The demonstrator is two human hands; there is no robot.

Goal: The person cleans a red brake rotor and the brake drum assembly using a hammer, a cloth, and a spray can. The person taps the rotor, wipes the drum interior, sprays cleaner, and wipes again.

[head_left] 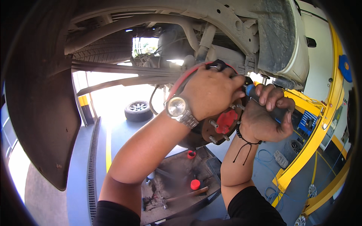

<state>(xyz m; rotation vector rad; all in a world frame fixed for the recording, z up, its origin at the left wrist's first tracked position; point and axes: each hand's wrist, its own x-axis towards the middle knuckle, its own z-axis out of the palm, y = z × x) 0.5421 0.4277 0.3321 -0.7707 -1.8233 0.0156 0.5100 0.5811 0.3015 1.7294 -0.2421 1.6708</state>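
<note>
Seen from the worker's own head, two bare hands meet at a wheel hub (227, 120) under a raised vehicle, in the middle of the view, with the tyre off and the studs (213, 124) bare around its red centre. The left hand (209, 92) bends over the top of the red-rimmed brake assembly (181, 81); its fingertips are partly hidden, so what they pinch, if anything, cannot be told. The right hand (267, 116), beside the hub, has its fingers curled around a blue-and-black handled tool (249, 89), the thumb standing away from the grip. The tool reaches toward the left fingers, and its working end is out of sight. Done well, this would likely mean the left fingers steadying the part while staying out of the tip's path, the right thumb wrapped down for control, and pressure applied slowly along the handle's line, since a slip could drive the tool into the left hand or the knuckles onto the studs. Below, a dirty tray (177, 188) bears a wooden-handled hammer (186, 197).
</note>
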